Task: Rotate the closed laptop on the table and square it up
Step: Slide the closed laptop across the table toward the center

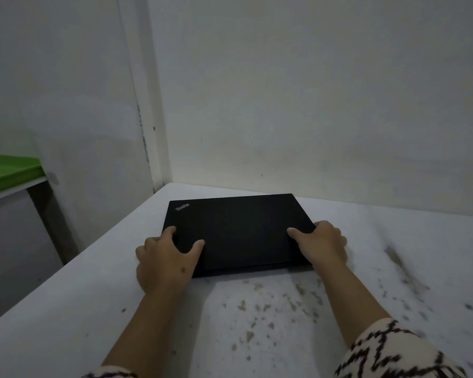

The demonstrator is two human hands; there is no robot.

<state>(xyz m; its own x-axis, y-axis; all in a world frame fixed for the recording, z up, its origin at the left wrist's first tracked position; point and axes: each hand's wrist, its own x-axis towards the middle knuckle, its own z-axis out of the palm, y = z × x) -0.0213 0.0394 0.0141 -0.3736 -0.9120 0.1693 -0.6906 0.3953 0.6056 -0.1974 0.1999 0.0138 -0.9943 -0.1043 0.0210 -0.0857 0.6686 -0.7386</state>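
Observation:
A closed black laptop (pixel 238 230) lies flat on the white table (pixel 257 309), near the far corner where two walls meet. A small logo sits at its far left corner. My left hand (pixel 165 261) grips the near left corner, thumb and forefinger on the lid and the other fingers down the side. My right hand (pixel 322 244) holds the near right corner, thumb on top and fingers wrapped around the right edge. The laptop's near edge runs slightly tilted relative to the back wall.
The table's left edge (pixel 74 266) runs diagonally, with a drop beyond it. A green tray (pixel 8 170) rests on a lower shelf at far left. Walls stand close behind the laptop. Dark chipped marks speckle the tabletop near me and to the right.

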